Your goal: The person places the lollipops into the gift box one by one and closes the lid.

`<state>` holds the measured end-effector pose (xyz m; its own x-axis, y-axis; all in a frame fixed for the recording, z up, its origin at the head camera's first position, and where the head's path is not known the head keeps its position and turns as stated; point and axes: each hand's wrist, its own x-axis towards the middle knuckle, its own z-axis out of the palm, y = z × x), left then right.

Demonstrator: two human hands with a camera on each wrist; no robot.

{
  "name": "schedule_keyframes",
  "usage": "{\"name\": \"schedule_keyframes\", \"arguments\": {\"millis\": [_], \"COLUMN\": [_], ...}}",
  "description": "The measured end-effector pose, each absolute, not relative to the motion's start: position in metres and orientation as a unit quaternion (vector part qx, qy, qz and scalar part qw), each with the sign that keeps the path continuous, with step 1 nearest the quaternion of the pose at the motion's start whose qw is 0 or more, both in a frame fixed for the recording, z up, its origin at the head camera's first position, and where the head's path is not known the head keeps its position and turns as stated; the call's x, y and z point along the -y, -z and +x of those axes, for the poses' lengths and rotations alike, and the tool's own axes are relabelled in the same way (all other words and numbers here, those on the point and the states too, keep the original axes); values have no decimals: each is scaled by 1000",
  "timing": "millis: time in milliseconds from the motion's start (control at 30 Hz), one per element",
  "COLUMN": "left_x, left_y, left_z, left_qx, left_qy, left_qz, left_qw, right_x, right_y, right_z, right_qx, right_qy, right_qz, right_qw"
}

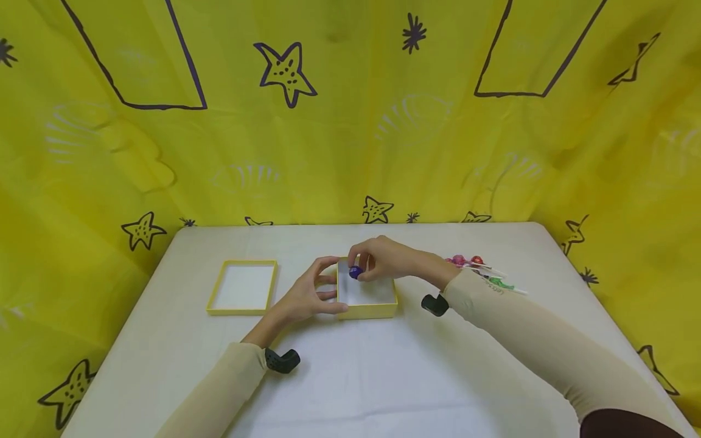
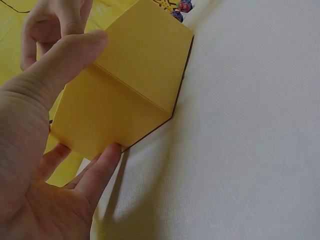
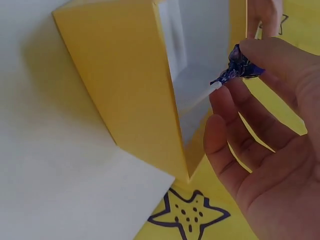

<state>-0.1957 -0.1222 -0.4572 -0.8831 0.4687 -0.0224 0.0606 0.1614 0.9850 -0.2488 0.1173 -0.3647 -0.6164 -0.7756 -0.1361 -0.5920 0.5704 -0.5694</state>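
Observation:
A yellow box (image 1: 367,311) with a white inside stands open-topped mid-table. My left hand (image 1: 306,296) holds its left side, thumb at the near corner and fingers spread along the wall; the left wrist view shows fingertips against the yellow side (image 2: 112,110). Over the box, my right hand (image 1: 386,257) pinches a lollipop (image 1: 355,272) in a dark blue-purple wrapper. From the right wrist view, the wrapped lollipop (image 3: 239,65) is held by its head between thumb and fingers, its white stick pointing into the box. The box floor is only partly visible.
Left of the box lies a shallow yellow-rimmed lid (image 1: 237,312), white inside. Several lollipops (image 1: 477,260) in red, pink and green wrappers lie to the right, partly behind my right forearm. A yellow curtain (image 1: 339,152) with dark drawings surrounds the white-covered table (image 1: 350,377).

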Motion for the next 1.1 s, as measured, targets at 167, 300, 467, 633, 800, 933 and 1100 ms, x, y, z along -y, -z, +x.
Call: {"name": "schedule_keyframes", "arguments": {"millis": [167,300,467,633,800,933,1100], "left_x": [123,124,123,124,124,124,124], "left_y": [456,456,455,455,456,457,457], "left_z": [-195,-194,-193,-194,-194,-195,-195], "left_qx": [-742,-739,-739,-738,-735,-736,-740], "left_qy": [-624,-626,-626,-626,-627,-626,-622], "left_qz": [184,190,193,196,196,196,192], "left_qw": [162,160,160,162,166,169,169], "right_x": [-109,-102,-96,-92,-91,-90,-91], "right_y": [377,384,387,390,395,399,402], "right_z": [-250,-248,-245,-243,-242,-242,-241], "right_qx": [-856,-853,-855,-855,-852,-851,-851], "right_qy": [237,232,224,225,225,222,218], "right_qz": [-412,-411,-402,-392,-396,-398,-400], "right_qw": [204,222,239,254,256,260,263]}}
